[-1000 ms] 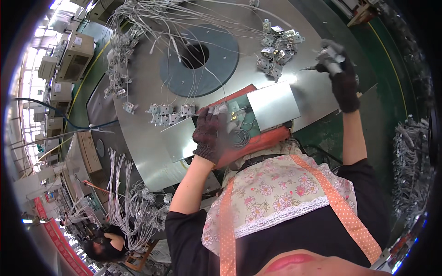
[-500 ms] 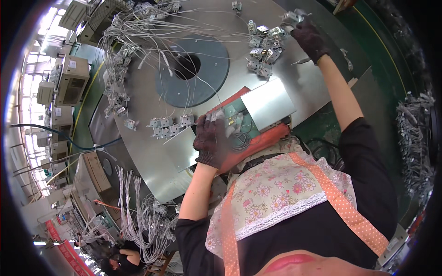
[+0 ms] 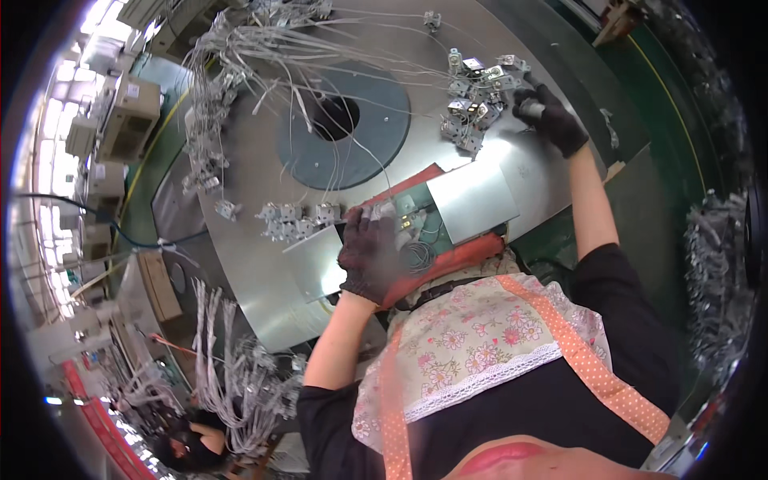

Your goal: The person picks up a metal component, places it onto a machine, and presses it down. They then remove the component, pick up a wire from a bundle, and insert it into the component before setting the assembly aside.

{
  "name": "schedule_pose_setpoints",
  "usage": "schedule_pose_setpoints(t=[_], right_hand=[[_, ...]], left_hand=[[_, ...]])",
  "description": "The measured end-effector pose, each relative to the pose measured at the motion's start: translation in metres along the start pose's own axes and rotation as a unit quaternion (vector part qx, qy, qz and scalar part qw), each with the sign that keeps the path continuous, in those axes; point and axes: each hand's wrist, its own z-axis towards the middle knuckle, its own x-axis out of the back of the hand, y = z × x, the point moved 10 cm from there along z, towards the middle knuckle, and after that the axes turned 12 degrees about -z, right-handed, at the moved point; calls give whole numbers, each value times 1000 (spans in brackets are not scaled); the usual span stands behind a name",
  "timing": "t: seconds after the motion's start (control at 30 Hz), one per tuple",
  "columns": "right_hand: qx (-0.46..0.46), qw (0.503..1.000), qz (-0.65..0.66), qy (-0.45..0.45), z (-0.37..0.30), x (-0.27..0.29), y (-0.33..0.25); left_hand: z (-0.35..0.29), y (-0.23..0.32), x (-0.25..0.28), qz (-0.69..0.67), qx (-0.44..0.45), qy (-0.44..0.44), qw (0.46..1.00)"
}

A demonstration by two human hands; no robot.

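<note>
My left hand [image 3: 368, 254], in a dark knitted glove, rests on a work fixture with red edges [image 3: 458, 254]. Its fingertips close on something pale at the end of a thin wire, mostly hidden. Beside them in the fixture lie a small metal part with a brass-coloured spot [image 3: 410, 222] and a coil of grey wire [image 3: 419, 257]. My right hand [image 3: 554, 122], gloved alike, hovers just right of a pile of metal electrical parts [image 3: 474, 108]. Its fingers are bent around something greyish, too blurred to name. A metal plate [image 3: 474, 200] covers the fixture's right side.
A round grey disc with a central hole [image 3: 344, 164] sits on the metal table, with white wires [image 3: 264, 60] strung above it. Several metal parts [image 3: 296, 222] stand left of my left hand. Bundled wires hang at lower left [image 3: 232, 368] and far right [image 3: 712, 272].
My right hand has left a metal part on the pile and drawn back toward me, over the spot where a slim tool lay. The left hand keeps its place on the fixture.
</note>
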Motion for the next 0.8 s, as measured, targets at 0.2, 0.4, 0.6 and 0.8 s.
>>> schedule_pose_setpoints(t=[0.2, 0.4, 0.6, 0.8], right_hand=[[15, 991, -58, 123, 23, -24, -12], [-68, 980, 185, 1, 19, -33, -1], [-66, 967, 228, -88, -12, -68, -44], [-40, 946, -111, 302, -44, -54, -87]], left_hand=[[8, 7, 1, -16, -48, -2, 999], [6, 5, 0, -24, -27, 26, 999], [1, -1, -1, -34, -28, 22, 999], [2, -2, 1, 2, 3, -5, 1000]])
